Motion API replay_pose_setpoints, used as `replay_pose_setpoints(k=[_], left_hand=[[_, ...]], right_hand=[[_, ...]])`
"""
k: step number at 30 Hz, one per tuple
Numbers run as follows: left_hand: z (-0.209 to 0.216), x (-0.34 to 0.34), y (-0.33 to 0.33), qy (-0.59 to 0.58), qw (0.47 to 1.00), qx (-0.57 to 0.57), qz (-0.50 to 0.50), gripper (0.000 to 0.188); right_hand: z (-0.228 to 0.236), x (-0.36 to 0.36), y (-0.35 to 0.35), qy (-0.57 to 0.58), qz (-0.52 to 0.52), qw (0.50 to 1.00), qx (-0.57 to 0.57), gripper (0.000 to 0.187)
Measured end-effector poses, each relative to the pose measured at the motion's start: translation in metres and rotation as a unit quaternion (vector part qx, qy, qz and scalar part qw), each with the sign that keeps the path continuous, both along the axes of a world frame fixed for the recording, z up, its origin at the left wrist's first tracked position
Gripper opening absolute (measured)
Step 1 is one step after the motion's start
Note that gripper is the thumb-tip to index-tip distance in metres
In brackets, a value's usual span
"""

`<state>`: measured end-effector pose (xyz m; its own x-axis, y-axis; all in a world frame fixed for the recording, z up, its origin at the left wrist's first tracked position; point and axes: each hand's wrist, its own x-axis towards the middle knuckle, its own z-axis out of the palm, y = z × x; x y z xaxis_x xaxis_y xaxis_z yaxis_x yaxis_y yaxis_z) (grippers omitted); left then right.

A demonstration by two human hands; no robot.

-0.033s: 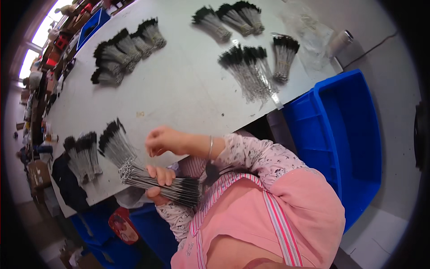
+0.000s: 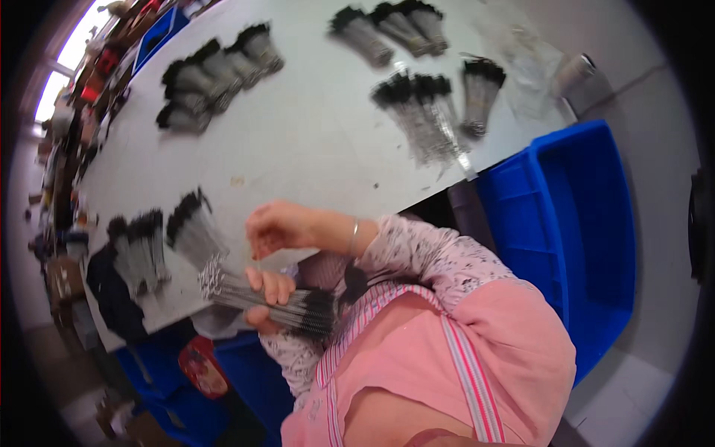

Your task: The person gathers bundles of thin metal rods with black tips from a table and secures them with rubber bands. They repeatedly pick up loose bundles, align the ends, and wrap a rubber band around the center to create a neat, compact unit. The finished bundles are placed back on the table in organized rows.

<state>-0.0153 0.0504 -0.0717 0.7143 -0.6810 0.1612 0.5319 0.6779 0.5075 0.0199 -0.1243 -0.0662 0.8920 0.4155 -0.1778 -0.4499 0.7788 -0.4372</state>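
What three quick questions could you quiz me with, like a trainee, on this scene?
1. Which hand holds the sideways bundle of thin silvery stems with black tips?
2. True or false: the right hand has a thin silver-coloured bangle at its wrist.
3. Fill in: the largest blue plastic bin in view stands beside the broad white table, toward the person's ___ side.

Key:
1. The left hand.
2. True.
3. Right.
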Motion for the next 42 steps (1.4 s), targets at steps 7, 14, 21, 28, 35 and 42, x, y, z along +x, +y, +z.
replay_pose_setpoints(k=[7, 14, 21, 28, 35, 42], left_hand=[[0.031, 0.009, 0.017, 0.060, 0.986, 0.127, 0.084, 0.048], [0.039, -0.003, 0.009, -0.033, 0.969, 0.238, 0.057, 0.048], [0.053, -0.001, 0.001, -0.106, 0.900, 0.421, 0.029, 0.038], [0.041, -0.009, -0.018, -0.468, 0.530, 0.706, -0.020, 0.058], [0.002, 0.025, 0.027, -0.340, 0.650, 0.576, 0.362, 0.041], [0.016, 0.034, 0.023, -0.084, 0.788, 0.486, 0.367, 0.027]], right_hand=[[0.045, -0.019, -0.042, -0.249, 0.284, 0.837, -0.397, 0.032], [0.049, -0.011, -0.010, -0.413, -0.233, 0.799, -0.370, 0.046], [0.059, -0.001, -0.023, -0.484, -0.103, 0.647, -0.580, 0.098], [0.058, 0.014, -0.007, -0.524, 0.118, 0.466, -0.704, 0.039], [0.002, 0.018, -0.038, -0.382, 0.052, 0.580, -0.718, 0.041], [0.032, -0.009, -0.028, -0.300, -0.096, 0.949, 0.032, 0.031]])
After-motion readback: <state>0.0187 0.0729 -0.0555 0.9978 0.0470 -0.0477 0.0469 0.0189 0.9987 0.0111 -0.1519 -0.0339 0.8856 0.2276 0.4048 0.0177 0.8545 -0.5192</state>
